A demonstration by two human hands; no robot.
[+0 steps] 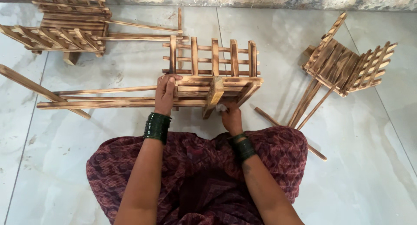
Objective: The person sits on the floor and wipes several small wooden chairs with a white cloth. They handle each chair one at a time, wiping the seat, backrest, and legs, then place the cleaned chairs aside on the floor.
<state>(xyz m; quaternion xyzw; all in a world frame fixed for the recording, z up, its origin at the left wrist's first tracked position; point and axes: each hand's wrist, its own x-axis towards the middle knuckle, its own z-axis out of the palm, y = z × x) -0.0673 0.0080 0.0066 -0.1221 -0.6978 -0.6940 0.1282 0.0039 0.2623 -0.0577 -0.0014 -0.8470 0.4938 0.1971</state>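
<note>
Head view: a slatted wooden rack (213, 71) of scorched-looking light wood stands on the pale tiled floor (369, 164) just in front of the seated person's knees, its 5 upright slats rising behind a boxy lower frame; the left hand (165, 94) is closed around the frame's left corner, fingers curled over the top edge; the right hand (231, 117) sits under the frame's front near a short angled leg (214, 94), pressing a small whitish scrap (221, 107) against the wood, fingers bent, though how firmly it grips cannot be told; both wrists carry stacks of dark green bangles (157, 127); long wooden strips (104, 104) run leftward from the rack along the floor; a second slatted piece (347, 66) lies tilted to the right, well apart; more slatted pieces (65, 25) are piled at the upper left.
</note>
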